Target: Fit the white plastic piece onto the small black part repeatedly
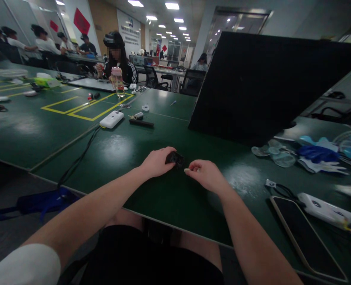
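My left hand (157,161) is closed around a small black object (177,158) just above or on the green table; its exact kind does not show. Close beside it on the right is my right hand (206,174), its fingers curled in a pinch. A small pale piece (187,170) shows at the tips of the thumb and forefinger, too small to name. A narrow gap separates the two hands.
A large black panel (247,91) leans at the back right. Fan blades (278,152), gloves (321,156), a phone (308,237) and a white power bank (327,209) lie right. Left are another power bank (112,118) and a bottle (118,83). A person (119,59) sits across.
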The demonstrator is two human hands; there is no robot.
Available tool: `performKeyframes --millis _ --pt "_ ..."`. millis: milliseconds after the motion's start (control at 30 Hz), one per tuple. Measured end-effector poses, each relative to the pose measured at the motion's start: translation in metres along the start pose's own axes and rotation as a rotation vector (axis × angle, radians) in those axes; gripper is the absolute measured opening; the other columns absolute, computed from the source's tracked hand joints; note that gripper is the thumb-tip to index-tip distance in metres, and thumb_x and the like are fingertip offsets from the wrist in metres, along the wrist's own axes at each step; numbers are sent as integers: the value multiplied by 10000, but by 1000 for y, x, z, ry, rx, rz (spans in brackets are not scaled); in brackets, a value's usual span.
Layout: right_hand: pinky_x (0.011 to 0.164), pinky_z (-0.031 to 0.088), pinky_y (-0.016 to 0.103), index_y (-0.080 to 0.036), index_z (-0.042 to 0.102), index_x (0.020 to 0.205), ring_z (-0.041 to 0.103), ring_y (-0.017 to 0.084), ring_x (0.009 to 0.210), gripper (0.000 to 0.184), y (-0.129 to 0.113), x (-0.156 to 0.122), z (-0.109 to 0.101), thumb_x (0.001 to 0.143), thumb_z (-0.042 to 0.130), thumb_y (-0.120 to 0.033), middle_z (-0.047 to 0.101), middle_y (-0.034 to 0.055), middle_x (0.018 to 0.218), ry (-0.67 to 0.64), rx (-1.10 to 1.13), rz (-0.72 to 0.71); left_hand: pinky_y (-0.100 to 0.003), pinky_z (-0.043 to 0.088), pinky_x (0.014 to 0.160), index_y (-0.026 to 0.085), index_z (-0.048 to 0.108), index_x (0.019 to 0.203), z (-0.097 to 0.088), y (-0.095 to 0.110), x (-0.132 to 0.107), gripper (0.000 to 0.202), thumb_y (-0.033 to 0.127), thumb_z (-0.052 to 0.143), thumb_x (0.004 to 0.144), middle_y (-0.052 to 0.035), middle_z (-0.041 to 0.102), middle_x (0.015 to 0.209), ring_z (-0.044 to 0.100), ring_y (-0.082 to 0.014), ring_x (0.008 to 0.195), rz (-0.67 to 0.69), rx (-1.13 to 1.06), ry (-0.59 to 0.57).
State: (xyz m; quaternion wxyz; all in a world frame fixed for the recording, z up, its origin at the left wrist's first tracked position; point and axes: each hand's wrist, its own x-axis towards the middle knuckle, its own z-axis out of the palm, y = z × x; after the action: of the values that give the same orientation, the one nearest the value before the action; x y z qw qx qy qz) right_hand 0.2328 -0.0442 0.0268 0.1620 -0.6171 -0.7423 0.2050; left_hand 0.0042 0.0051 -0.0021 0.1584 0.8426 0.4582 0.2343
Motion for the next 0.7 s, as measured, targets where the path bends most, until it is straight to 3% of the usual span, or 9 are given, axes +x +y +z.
performKeyframes --millis 200,333,533,700 --pt "654 442 316 -264 770 931 606 169 752 155 -8 -4 6 931 656 -369 680 25 888 160 13 -229 -372 560 859 267 559 1313 -3 8 -4 472 380 659 867 -39 716 1185 702 -241 1010 71 -42 -69" --pt "690 476 323 -257 766 965 618 174 787 162 -9 -5 9 957 632 -347 680 32 917 226 55 -286 -376 556 882 264 554 1329 -3 10 -4 501 358 677 852 -41 713 1207 699 -240 1026 96 -59 -104" --pt "709 473 339 -263 735 1116 625 195 809 219 -9 -1 17 939 629 -335 684 42 936 215 -13 -210 -370 543 931 268 576 1306 -1 11 -4 464 363 676 864 -40 707 1233 691 -225 1068 177 -113 -130" --pt "659 457 340 -233 670 1213 620 210 752 399 -6 0 12 901 644 -480 685 44 874 308 15 -31 -369 549 927 268 566 1327 -3 12 -5 484 353 674 863 -39 713 1226 699 -226 1056 147 -92 -124"
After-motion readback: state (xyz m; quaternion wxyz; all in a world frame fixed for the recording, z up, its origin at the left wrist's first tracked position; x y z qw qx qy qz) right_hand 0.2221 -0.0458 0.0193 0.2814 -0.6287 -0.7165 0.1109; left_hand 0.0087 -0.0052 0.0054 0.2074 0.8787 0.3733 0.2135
